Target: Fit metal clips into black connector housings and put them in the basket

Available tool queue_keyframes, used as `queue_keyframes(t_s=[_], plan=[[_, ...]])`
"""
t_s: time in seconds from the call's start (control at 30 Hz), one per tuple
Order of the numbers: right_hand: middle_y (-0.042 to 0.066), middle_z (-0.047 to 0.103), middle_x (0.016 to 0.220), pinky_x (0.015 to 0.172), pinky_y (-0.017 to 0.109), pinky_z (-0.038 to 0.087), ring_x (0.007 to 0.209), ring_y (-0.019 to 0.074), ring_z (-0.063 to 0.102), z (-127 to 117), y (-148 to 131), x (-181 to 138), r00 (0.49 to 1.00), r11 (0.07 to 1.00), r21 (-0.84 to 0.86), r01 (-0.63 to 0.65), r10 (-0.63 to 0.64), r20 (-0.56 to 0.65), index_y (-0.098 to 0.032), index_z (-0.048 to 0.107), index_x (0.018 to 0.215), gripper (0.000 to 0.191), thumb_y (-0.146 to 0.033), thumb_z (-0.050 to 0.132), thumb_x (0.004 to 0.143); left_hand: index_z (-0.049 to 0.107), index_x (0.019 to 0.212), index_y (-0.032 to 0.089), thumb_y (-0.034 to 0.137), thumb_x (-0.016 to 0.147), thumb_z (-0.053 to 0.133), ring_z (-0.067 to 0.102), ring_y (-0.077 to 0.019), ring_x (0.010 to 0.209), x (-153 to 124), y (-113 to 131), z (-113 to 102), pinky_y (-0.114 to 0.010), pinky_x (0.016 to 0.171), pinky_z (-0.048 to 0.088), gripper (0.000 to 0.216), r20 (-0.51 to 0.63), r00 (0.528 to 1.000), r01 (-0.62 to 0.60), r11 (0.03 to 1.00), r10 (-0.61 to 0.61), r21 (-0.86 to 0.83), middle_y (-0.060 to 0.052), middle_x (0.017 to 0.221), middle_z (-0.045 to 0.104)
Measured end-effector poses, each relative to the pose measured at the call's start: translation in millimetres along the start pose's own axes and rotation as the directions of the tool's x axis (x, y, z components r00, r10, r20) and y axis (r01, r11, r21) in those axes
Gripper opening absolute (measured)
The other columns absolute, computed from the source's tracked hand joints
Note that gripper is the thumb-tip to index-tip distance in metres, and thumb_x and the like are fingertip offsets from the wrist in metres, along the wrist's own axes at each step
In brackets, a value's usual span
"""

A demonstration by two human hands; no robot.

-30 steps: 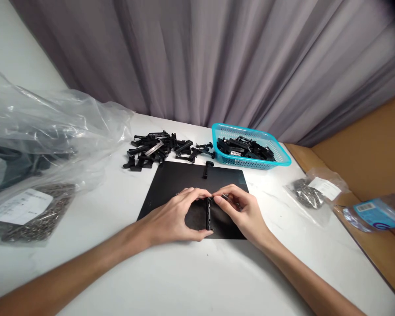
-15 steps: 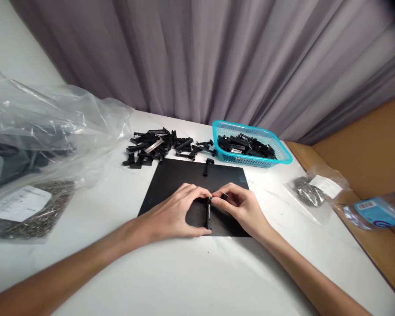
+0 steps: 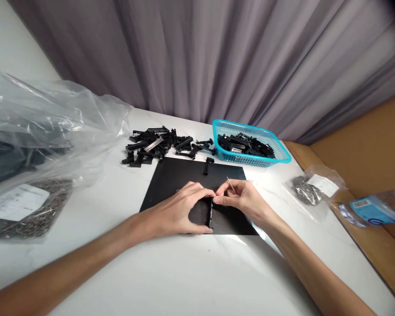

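My left hand [image 3: 179, 213] rests on a black mat [image 3: 184, 177] and pinches a long black connector [image 3: 211, 214] between thumb and forefinger, standing it on edge. My right hand [image 3: 242, 198] pinches a thin metal pin [image 3: 230, 184] whose free end sticks up above the fingers. Its fingertips touch the connector's far end. A single small black part [image 3: 209, 165] lies on the mat's far edge.
A heap of black connectors [image 3: 158, 145] lies behind the mat. A turquoise basket [image 3: 279, 158] holds more. Big clear plastic bags [image 3: 42, 131] with metal parts fill the left. A small bag of metal parts [image 3: 307, 188] and a cardboard box [image 3: 375, 175] sit at the right.
My right hand has lifted and turned a little, so the pin's end now points up. The left hand still holds the connector in the same spot.
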State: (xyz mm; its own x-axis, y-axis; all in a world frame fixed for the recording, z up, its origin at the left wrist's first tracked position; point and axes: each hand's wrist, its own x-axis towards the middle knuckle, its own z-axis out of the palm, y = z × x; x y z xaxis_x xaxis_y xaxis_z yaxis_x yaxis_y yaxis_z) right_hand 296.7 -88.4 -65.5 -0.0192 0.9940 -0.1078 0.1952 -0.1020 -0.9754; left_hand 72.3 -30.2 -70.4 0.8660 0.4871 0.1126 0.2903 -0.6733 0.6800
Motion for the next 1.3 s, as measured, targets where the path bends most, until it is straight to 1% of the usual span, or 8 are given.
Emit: queue_keyframes(t_s=[0.2, 0.33, 0.43, 0.53, 0.67, 0.73, 1.03, 1.3], plan=[[-0.008, 0.044, 0.058, 0.052, 0.026, 0.026, 0.054, 0.0083, 0.031, 3, 2, -1, 0.999, 0.997, -0.064, 0.04, -0.041, -0.005, -0.017, 0.068, 0.075, 0.047, -0.058, 0.089, 0.067, 0.059, 0.132, 0.026, 0.048, 0.076, 0.085, 0.056, -0.0302, 0.119, 0, 0, 0, -0.043, 0.1, 0.052, 0.066, -0.001, 1.0, 0.016, 1.0, -0.016, -0.024, -0.006, 0.118, 0.063], [-0.002, 0.058, 0.069, 0.055, 0.027, 0.033, 0.059, 0.0112, 0.043, 0, 1, -10, 0.991, 0.971, -0.213, 0.109, -0.122, -0.051, -0.017, 0.073, 0.083, 0.039, -0.056, 0.075, 0.087, 0.06, 0.132, 0.028, 0.046, 0.075, 0.086, 0.057, -0.03, 0.122, 0, 0, -2, -0.043, 0.103, 0.052, 0.066, -0.012, 1.0, 0.023, 1.0, -0.023, -0.013, -0.005, 0.121, 0.065], [0.005, 0.068, 0.09, 0.075, 0.032, 0.045, 0.082, 0.0181, 0.06, -7, -3, -18, 0.931, 0.891, -0.378, 0.251, -0.33, -0.16, -0.02, 0.079, 0.09, 0.039, -0.048, 0.055, 0.103, 0.059, 0.132, 0.028, 0.044, 0.076, 0.085, 0.055, -0.0289, 0.124, -2, -2, -1, -0.043, 0.107, 0.05, 0.064, -0.024, 1.0, -0.004, 1.0, 0.005, 0.024, -0.004, 0.126, 0.066], [0.007, 0.067, 0.101, 0.092, 0.037, 0.045, 0.099, 0.0214, 0.061, -10, -3, -23, 0.849, 0.805, -0.495, 0.328, -0.48, -0.218, -0.024, 0.081, 0.095, 0.038, -0.042, 0.049, 0.107, 0.059, 0.132, 0.028, 0.043, 0.075, 0.085, 0.054, -0.0287, 0.125, -3, -2, -1, -0.044, 0.109, 0.048, 0.064, -0.04, 0.999, -0.014, 0.997, 0.017, 0.077, -0.005, 0.128, 0.064], [0.002, 0.066, 0.078, 0.07, 0.03, 0.05, 0.071, 0.0154, 0.061, -3, 3, -26, 0.894, 0.878, -0.334, 0.343, -0.414, -0.172, -0.021, 0.076, 0.093, 0.038, -0.042, 0.048, 0.108, 0.058, 0.136, 0.027, 0.044, 0.076, 0.085, 0.052, -0.029, 0.127, -3, -1, -2, -0.045, 0.111, 0.047, 0.068, -0.043, 0.999, 0.001, 0.994, 0.004, 0.11, -0.007, 0.131, 0.061], [0.002, 0.07, 0.078, 0.063, 0.028, 0.052, 0.065, 0.0136, 0.064, 3, 5, -27, 0.915, 0.916, -0.213, 0.34, -0.375, -0.152, -0.02, 0.073, 0.091, 0.032, -0.042, 0.056, 0.105, 0.058, 0.135, 0.027, 0.044, 0.076, 0.085, 0.052, -0.029, 0.127, -3, -1, -2, -0.045, 0.111, 0.048, 0.067, -0.044, 0.999, 0.001, 0.994, 0.004, 0.112, -0.006, 0.13, 0.062], [0.005, 0.077, 0.081, 0.068, 0.03, 0.062, 0.069, 0.017, 0.074, 9, 11, -24, 0.923, 0.934, -0.072, 0.349, -0.356, -0.144, -0.018, 0.075, 0.092, 0.025, -0.039, 0.064, 0.101, 0.061, 0.13, 0.027, 0.046, 0.074, 0.086, 0.055, -0.0302, 0.124, 0, -3, -1, -0.047, 0.108, 0.049, 0.065, -0.072, 0.997, -0.013, 0.997, 0.018, 0.078, -0.006, 0.128, 0.066], [0.006, 0.08, 0.083, 0.073, 0.035, 0.068, 0.073, 0.0205, 0.079, 13, 14, -24, 0.92, 0.932, -0.06, 0.359, -0.363, -0.145, -0.017, 0.076, 0.095, 0.025, -0.039, 0.065, 0.1, 0.061, 0.129, 0.027, 0.045, 0.073, 0.087, 0.055, -0.0301, 0.122, -2, -3, -1, -0.045, 0.104, 0.05, 0.064, -0.077, 0.997, 0.0, 0.999, 0.003, 0.037, -0.006, 0.124, 0.067]])
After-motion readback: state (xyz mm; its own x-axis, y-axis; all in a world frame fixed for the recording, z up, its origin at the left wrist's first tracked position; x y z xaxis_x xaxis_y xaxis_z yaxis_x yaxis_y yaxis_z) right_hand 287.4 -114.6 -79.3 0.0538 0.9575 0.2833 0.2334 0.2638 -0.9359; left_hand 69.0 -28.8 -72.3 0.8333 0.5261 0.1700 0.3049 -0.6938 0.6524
